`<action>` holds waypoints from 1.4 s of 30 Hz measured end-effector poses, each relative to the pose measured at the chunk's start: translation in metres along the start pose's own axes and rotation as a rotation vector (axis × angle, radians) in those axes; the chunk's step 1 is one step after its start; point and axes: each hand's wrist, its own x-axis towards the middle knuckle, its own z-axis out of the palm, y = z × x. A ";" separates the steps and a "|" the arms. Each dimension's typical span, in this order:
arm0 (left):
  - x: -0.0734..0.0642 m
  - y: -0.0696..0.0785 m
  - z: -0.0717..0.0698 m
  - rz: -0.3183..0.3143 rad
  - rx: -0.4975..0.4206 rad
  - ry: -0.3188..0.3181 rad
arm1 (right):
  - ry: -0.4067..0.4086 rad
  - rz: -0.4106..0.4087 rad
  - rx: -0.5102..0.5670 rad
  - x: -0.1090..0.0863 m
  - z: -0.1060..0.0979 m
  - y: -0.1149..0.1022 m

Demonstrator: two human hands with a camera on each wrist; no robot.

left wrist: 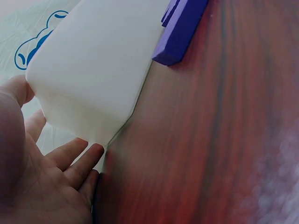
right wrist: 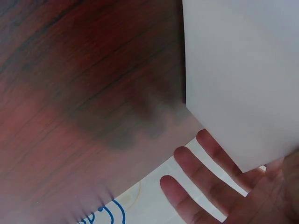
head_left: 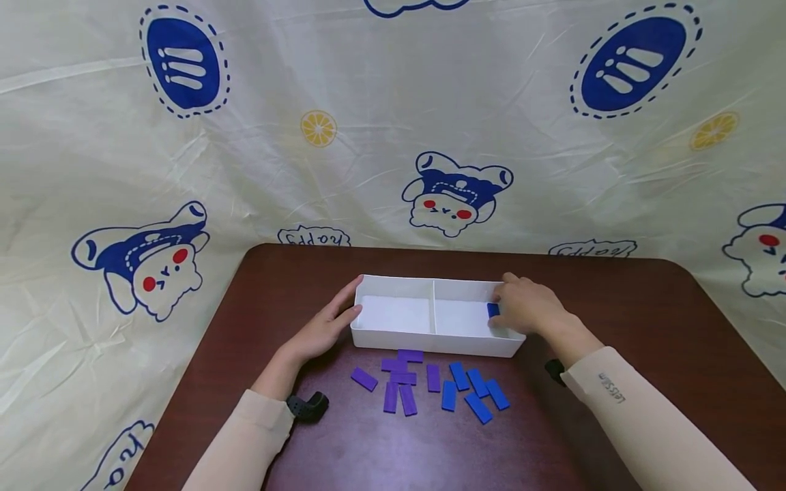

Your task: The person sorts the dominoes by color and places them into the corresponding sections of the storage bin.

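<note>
A white two-compartment box (head_left: 433,339) sits on the table. My left hand (head_left: 322,327) is at its left end, the thumb and outstretched fingers touching the end wall and corners. In the left wrist view the left hand (left wrist: 51,172) bears against that end. My right hand (head_left: 531,307) reaches over the box's right end and pinches a small blue block (head_left: 493,310) inside the right compartment. The right wrist view shows other fingers of the right hand (right wrist: 224,191) extended outside the end wall; the blue block is hidden there.
Several purple blocks (head_left: 403,378) lie loose in front of the box. Beside them, to the right, are several blue blocks (head_left: 477,408). The brown wooden table (head_left: 344,450) ends at a printed pale cloth (head_left: 362,184) behind it.
</note>
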 end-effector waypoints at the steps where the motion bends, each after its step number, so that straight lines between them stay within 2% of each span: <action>1: 0.000 0.000 0.000 0.001 0.000 0.001 | 0.008 -0.001 0.007 0.000 0.000 0.001; 8: 0.001 0.001 0.000 0.000 -0.001 0.000 | 0.047 0.017 0.087 -0.002 0.000 0.006; 18: 0.000 0.000 -0.002 0.004 -0.006 0.009 | 0.094 -0.021 0.162 -0.013 -0.012 0.003; 27: 0.000 -0.001 -0.002 0.007 -0.003 0.000 | 0.173 -0.096 0.168 -0.029 -0.024 0.002; 36: -0.003 0.000 0.000 -0.017 0.010 0.005 | 0.193 -0.153 0.166 -0.045 -0.032 -0.004; 42: 0.000 0.000 -0.001 -0.008 0.012 0.008 | 0.201 -0.200 0.150 -0.056 -0.040 -0.009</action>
